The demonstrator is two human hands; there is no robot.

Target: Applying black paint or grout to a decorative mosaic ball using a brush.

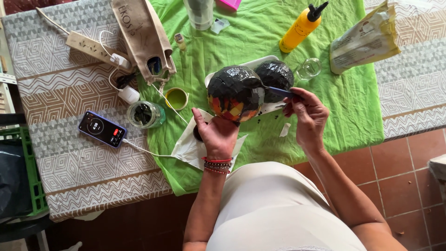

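Observation:
My left hand (217, 135) holds up a round ball (235, 93) covered in black pieces, with orange, red and yellow patches on its lower side. My right hand (307, 116) grips a thin brush (277, 91) whose tip touches the ball's right side. A second black ball (276, 73) rests behind it on a white tray (241, 65). A white paper sheet (190, 146) lies under my left hand on the green cloth (260, 37).
A jar of dark pieces (145, 114), a small green-filled cup (177, 98), a yellow squeeze bottle (301, 27), a clear glass (308, 69), a paper bag (364, 39), a phone (101, 128) on a cable, a power strip (93, 46) and a cloth pouch (144, 35) surround the work.

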